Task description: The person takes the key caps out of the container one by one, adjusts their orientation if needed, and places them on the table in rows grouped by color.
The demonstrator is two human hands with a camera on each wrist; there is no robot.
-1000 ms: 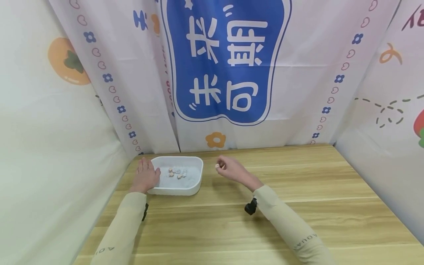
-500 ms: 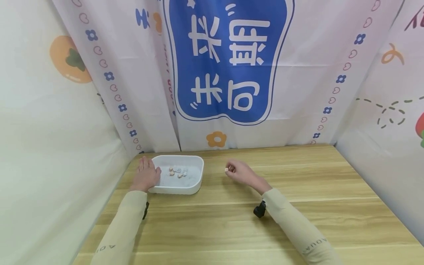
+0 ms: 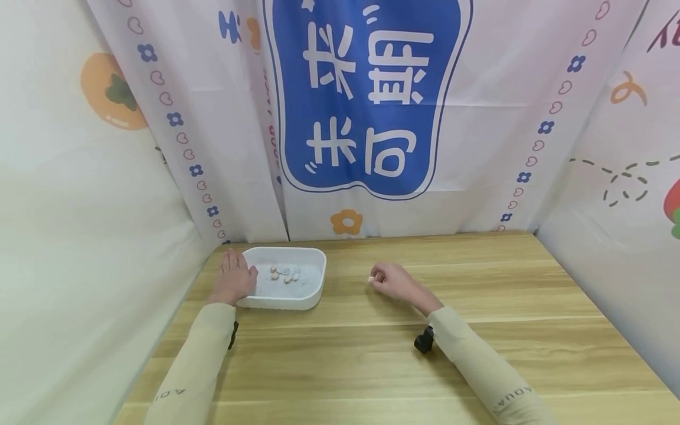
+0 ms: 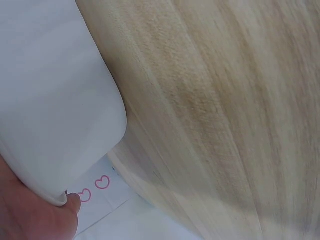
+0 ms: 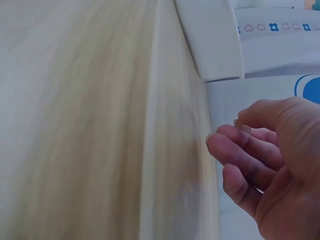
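one bench carries one white tray, close to the bench's far left corner. toward the middle of the tray lie at least four small pieces, too tiny and close-set for a sure count. one pinched piece is held out past the tray's right edge. hands number two: one left hand at the tray's left edge, one right hand with that single piece. there are two sleeves and two black wrist devices. beyond the bench's far edge, one blue panel bears four big white characters.
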